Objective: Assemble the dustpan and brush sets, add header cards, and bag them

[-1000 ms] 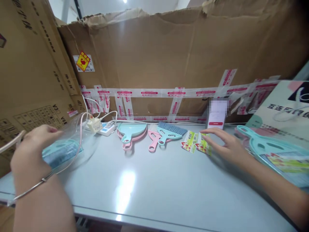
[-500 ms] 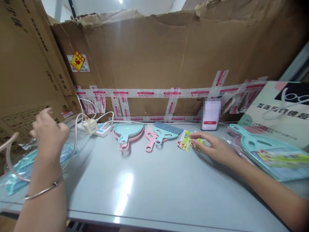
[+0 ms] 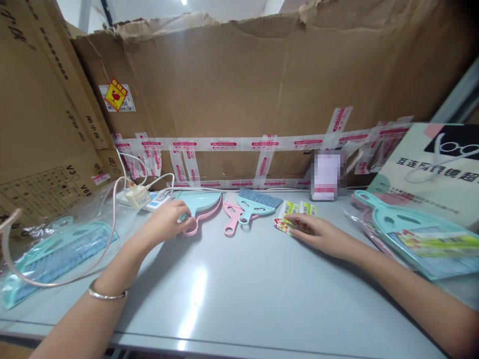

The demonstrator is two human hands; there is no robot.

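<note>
The left hand (image 3: 168,222) has its fingers curled over the handles of 2 stacked dustpans, the teal dustpan (image 3: 200,202) on top of the pink dustpan (image 3: 204,219), whose rim and handle loop peek out just beyond the fingertips; whether the grip is fully closed on the handles cannot be told. Just right of that hand lie 2 brushes, the pink brush (image 3: 232,219) partly under the teal brush (image 3: 258,203), both apart from the fingers. The right hand (image 3: 318,233) lies flat, fingers stretched and relaxed, with its fingertips pressing on the cards (image 3: 294,215), a small fan of printed paper slips that stick out from under them on the table (image 3: 243,294). Just behind this hand a phone (image 3: 325,175) leans upright against the taped cardboard wall (image 3: 262,89). To its right is a bagged dustpan set (image 3: 407,229), near the forearm but not touching it. Left of the left hand sits a power strip (image 3: 144,199) with a cable looping toward the table edge, and farther left a clear bag (image 3: 56,249) holding another teal set. A thin bangle (image 3: 107,295) circles the left wrist.
</note>
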